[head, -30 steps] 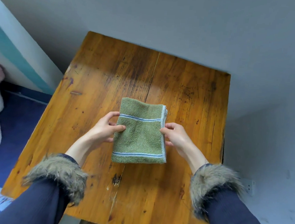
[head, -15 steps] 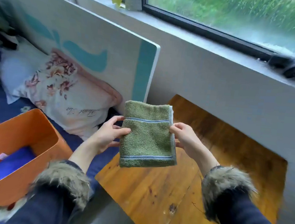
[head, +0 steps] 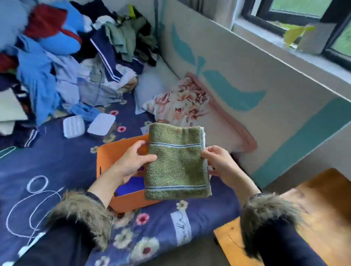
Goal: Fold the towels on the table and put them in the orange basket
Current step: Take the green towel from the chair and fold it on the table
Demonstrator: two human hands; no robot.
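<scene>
Both arms reach forward from the near edge of the view, each with a dark sleeve and a fur cuff. The left hand (head: pixel 132 164) holds the left edge of the folded green towel (head: pixel 177 163): its thumb lies on the top face of the towel and the other fingers are curled under it. The right hand (head: pixel 220 165) pinches the right edge of the towel, where the white folded layers show; the thumb is on top and the fingers are below. The towel is in the air, flat and a little tilted, with two blue-white stripes across it. It hangs above the orange basket (head: pixel 109 156), and it covers the right part of the basket. The basket stands on a dark blue flowered bedcover (head: pixel 61 165), and something blue (head: pixel 131 185) lies inside it. The wooden table (head: pixel 322 220) is at the near right, apart from the towel. A floral pillow (head: pixel 185 104) lies just behind the towel, and a pile of clothes (head: pixel 71 49) is at the far left.
</scene>
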